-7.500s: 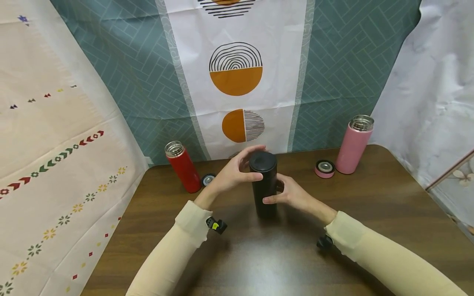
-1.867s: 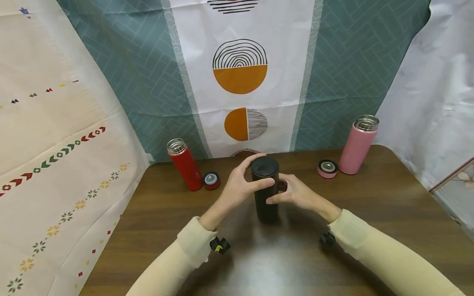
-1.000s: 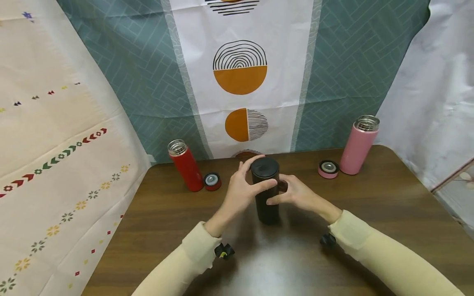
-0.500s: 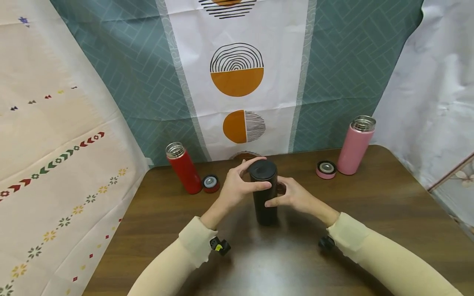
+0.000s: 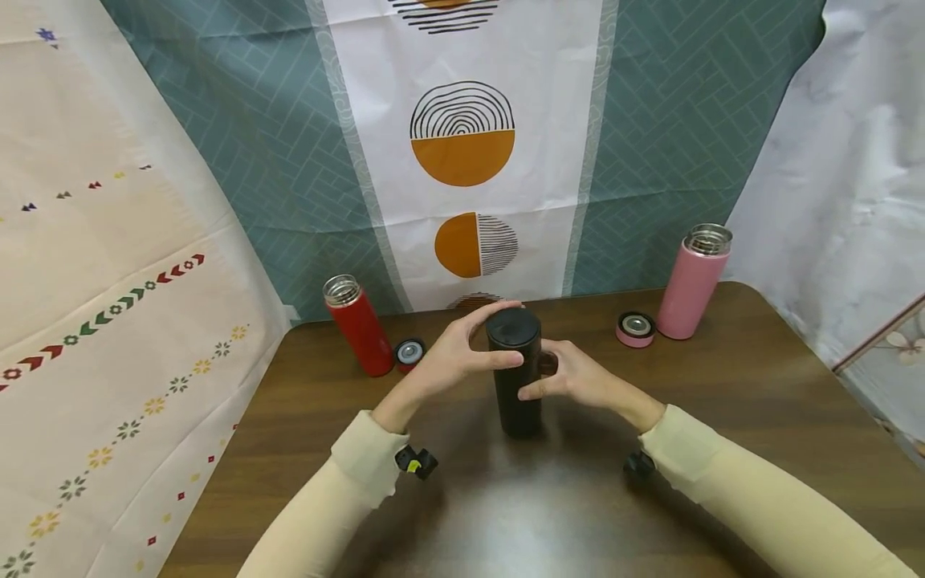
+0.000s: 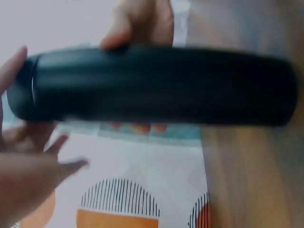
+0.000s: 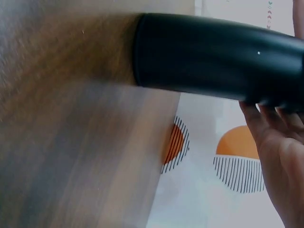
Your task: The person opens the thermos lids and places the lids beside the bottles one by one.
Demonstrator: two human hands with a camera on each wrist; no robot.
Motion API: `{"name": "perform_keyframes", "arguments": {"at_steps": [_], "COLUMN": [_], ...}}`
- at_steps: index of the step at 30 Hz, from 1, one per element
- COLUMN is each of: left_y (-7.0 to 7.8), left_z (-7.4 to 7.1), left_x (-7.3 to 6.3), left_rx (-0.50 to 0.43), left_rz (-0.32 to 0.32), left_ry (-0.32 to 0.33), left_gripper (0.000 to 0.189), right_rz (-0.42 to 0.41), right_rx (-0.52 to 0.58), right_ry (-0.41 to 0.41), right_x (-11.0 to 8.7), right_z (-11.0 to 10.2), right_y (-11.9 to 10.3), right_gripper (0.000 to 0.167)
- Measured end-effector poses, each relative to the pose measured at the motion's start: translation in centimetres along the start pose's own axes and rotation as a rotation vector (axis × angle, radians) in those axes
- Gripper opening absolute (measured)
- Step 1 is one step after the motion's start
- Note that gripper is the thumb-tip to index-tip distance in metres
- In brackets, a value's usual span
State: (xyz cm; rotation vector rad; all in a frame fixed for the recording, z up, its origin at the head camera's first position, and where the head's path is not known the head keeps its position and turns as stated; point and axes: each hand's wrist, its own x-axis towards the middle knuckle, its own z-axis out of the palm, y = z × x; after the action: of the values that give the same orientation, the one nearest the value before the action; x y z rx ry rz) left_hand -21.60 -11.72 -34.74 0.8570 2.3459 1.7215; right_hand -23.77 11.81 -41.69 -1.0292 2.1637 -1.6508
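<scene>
A black thermos bottle [image 5: 519,413] is upright at the middle of the wooden table. Around its black lid [image 5: 514,325] curls my left hand [image 5: 450,359], thumb across the front and fingers behind. Lower down, my right hand [image 5: 574,379] grips the body from the right side. In the left wrist view a thin seam divides the lid [image 6: 21,92] from the blurred bottle body [image 6: 166,88]. The right wrist view has the bottle's base end [image 7: 156,52] near the tabletop; whether it touches the wood I cannot tell.
At the back left stands an open red thermos [image 5: 363,335], its cap [image 5: 409,353] lying beside it, partly behind my left hand. An open pink thermos [image 5: 692,293] and its upturned cap [image 5: 636,331] are at the back right. Patterned cloth [image 5: 462,96] hangs behind the table [image 5: 289,482].
Over the last half second my left wrist has swung left and slightly up, the hand still round the lid. My right hand stays on the body. Red and pink bottles stay put.
</scene>
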Motion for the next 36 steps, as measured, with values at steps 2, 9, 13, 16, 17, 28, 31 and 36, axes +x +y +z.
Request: {"name": "perform_keyframes", "arguments": {"at_steps": [2, 9, 13, 16, 17, 28, 31, 36], "left_y": [-0.2, -0.8, -0.4, -0.1, 0.0, 0.3, -0.2, 0.0], "left_z": [-0.7, 1.2, 3.5, 5.0, 5.2, -0.8, -0.6, 2.2], "left_x": [0.5, -0.2, -0.7, -1.1, -1.3, 0.6, 0.6, -0.5], "left_rx": [-0.010, -0.015, 0.044, 0.113, 0.124, -0.031, -0.013, 0.066], "left_rz": [0.012, 0.034, 0.047, 0.053, 0.045, 0.022, 0.018, -0.003], "left_ry": [-0.052, 0.149, 0.364, 0.471, 0.476, -0.068, -0.016, 0.286], "left_gripper": [0.063, 0.062, 0.062, 0.066, 0.067, 0.064, 0.063, 0.063], "right_rz": [-0.004, -0.028, -0.017, -0.016, -0.016, 0.003, -0.001, -0.004], "right_rx": [-0.005, 0.012, 0.000, -0.023, -0.030, 0.014, 0.017, -0.009], "right_ry": [0.001, 0.029, 0.062, 0.080, 0.083, 0.002, 0.002, 0.059], "right_x": [0.1, 0.1, -0.1, -0.3, -0.4, 0.2, 0.1, -0.2], "right_z": [-0.1, 0.4, 0.5, 0.5, 0.5, 0.0, 0.2, 0.6], "right_y": [0.1, 0.2, 0.1, -0.1, -0.1, 0.1, 0.2, 0.1], "right_gripper": [0.051, 0.052, 0.055, 0.061, 0.063, 0.051, 0.051, 0.056]}}
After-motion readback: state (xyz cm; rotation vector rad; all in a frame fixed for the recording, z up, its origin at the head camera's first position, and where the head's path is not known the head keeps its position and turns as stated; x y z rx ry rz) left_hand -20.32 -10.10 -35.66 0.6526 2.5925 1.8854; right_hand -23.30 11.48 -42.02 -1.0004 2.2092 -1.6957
